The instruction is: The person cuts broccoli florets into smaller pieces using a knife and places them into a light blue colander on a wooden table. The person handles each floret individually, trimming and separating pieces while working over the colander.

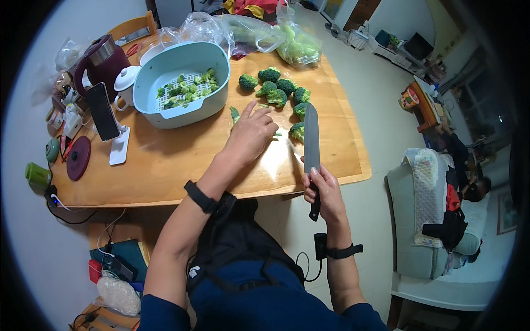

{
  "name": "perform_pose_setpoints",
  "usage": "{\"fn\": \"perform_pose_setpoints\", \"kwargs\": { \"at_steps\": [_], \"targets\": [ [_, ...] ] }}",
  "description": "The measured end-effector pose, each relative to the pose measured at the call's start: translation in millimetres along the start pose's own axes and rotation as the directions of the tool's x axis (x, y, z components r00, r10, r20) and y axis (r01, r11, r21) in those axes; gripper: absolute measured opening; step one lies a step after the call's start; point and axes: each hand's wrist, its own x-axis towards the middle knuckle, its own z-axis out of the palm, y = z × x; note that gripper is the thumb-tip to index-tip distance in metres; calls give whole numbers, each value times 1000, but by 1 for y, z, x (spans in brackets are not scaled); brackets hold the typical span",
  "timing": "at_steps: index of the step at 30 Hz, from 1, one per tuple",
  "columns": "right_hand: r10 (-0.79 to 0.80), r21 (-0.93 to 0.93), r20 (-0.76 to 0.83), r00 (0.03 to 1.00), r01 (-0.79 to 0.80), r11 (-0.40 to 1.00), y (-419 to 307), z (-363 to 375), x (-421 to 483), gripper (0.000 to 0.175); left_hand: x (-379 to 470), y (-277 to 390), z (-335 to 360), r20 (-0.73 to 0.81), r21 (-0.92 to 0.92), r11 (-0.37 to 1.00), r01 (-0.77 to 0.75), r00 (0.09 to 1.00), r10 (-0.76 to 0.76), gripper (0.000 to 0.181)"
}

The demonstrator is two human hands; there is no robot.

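Observation:
My right hand (pixel 325 190) grips a kitchen knife (pixel 312 136) by its black handle, the broad blade pointing away from me over the table's right side. Palm down, my left hand (pixel 252 134) is low over the wooden table (pixel 186 165), fingers bent. Small green stem scraps (pixel 278 134) show by its fingertips, and a leafy green piece (pixel 234 114) is beside it; what lies beneath the palm is hidden. Several broccoli florets (pixel 276 98) are grouped beyond my hands, some partly behind the blade. Cut broccoli pieces (pixel 188 91) lie in a light-blue draining basin (pixel 192 113) at left.
A phone (pixel 102 111) on a white stand, a white lidded mug (pixel 125 85) and a dark red kettle (pixel 101 60) stand left. Bagged green vegetables (pixel 296 45) lie at the far edge. A person (pixel 463 165) is near the sofa (pixel 403 223) at right.

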Motion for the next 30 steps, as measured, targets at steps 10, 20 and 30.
{"fn": "perform_pose_setpoints", "kwargs": {
  "at_steps": [10, 20, 30],
  "targets": [
    [-436, -598, 267, 859, 502, 624, -52, 54, 35, 37, -61, -6, -107, 195, -891, -425, -159, 713, -674, 23],
    [-370, -475, 857, 358, 828, -299, -69, 179, 122, 50, -75, -48, -113, 177, -973, -230, 1, 642, -746, 29],
    [-420, -493, 845, 331, 787, -371, -70, 185, 162, 51, -69, -71, -117, 76, -997, -80, 21, 616, -784, 9]
  ]
}}
